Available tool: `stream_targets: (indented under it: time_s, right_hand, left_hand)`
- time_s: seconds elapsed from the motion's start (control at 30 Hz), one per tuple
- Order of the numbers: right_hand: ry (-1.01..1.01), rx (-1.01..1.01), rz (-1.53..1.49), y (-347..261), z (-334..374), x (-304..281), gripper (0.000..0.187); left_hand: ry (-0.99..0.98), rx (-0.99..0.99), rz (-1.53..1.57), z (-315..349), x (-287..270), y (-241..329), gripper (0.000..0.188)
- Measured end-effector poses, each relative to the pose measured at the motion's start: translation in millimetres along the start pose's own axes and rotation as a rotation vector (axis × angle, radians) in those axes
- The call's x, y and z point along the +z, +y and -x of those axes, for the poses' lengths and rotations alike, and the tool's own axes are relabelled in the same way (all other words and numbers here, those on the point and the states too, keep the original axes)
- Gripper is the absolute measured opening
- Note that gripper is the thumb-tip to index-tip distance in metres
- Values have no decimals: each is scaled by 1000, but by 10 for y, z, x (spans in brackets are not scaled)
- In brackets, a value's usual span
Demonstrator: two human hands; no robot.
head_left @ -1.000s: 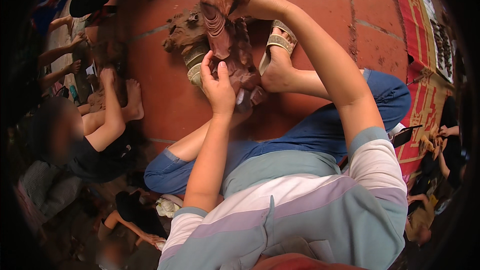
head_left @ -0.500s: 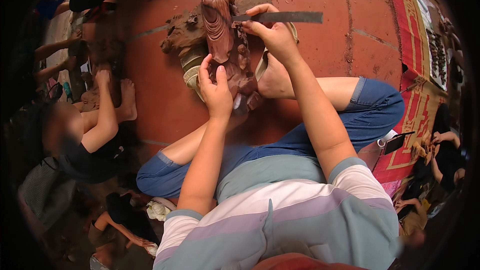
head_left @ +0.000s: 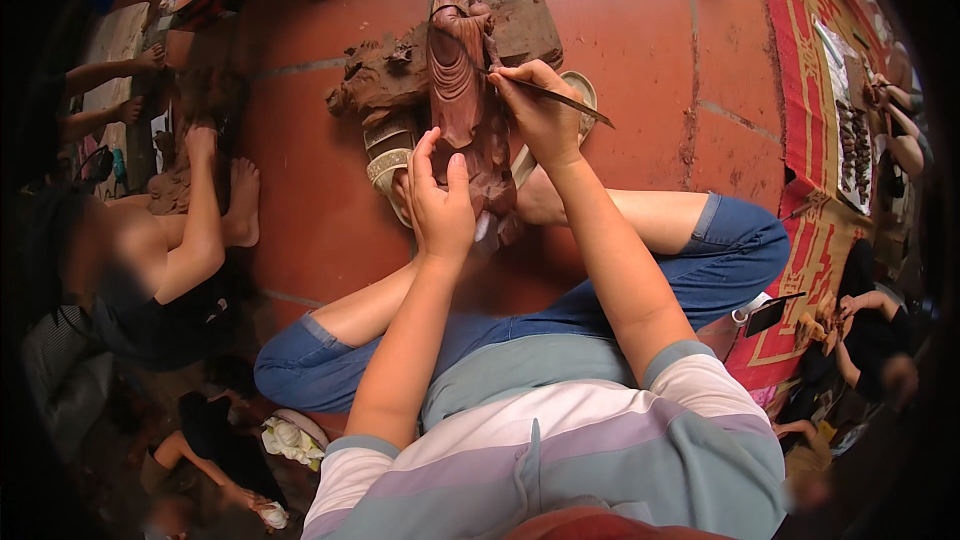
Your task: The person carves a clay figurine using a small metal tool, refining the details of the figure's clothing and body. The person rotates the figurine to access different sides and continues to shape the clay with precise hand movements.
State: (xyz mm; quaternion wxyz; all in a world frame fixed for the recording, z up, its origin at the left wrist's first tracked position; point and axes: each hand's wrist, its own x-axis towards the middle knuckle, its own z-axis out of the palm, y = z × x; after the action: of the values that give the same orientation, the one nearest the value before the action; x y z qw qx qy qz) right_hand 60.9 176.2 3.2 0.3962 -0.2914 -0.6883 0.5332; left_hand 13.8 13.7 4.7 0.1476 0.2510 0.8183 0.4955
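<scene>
A carved reddish-brown wooden statue (head_left: 457, 80) of a robed, bearded figure lies on the floor in front of me, its head pointing away. Under and behind it is a rough wood block (head_left: 530, 28), with a gnarled piece of wood (head_left: 375, 80) at its left. My right hand (head_left: 545, 118) pinches a thin flat metal blade (head_left: 565, 100), one end against or close to the statue's right side. My left hand (head_left: 443, 208) is at the statue's lower end, fingers stretched out and thumb apart. Whether its fingertips touch the wood I cannot tell.
My bent legs flank the statue on red floor tiles (head_left: 640, 60), with sandals (head_left: 392, 168) on both sides of the wood. At right, a red-and-gold mat (head_left: 805, 130) bears a tray of small dark pieces (head_left: 852, 135). A person (head_left: 190, 250) sits at left; others sit around.
The blade has turned from broadside to nearly edge-on, its free end now tilting down to the right. My right hand has shifted along the statue's side. The whole view has moved slightly.
</scene>
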Motion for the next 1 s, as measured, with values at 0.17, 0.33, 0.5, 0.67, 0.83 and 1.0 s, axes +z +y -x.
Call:
stream_targets:
  time_s: [0.17,0.33,0.5,0.67,0.83,1.0]
  right_hand:
    - [20,14,-71,31,7,34,10]
    - [60,46,-126,50,-21,72,8]
    - [42,64,-80,73,-37,67,8]
    - [4,-74,147,-39,45,10,12]
    - [-97,107,44,-81,69,-87,13]
    - [49,137,-210,58,-194,2,10]
  left_hand:
    - [-2,-6,8,1,2,4,38]
    - [-2,-2,3,2,-5,27,38]
    - [-2,-10,22,12,10,-15,38]
    - [-4,-5,46,11,12,-30,37]
    - [-1,-17,46,11,14,-38,37]
    - [0,-13,52,-8,18,48,38]
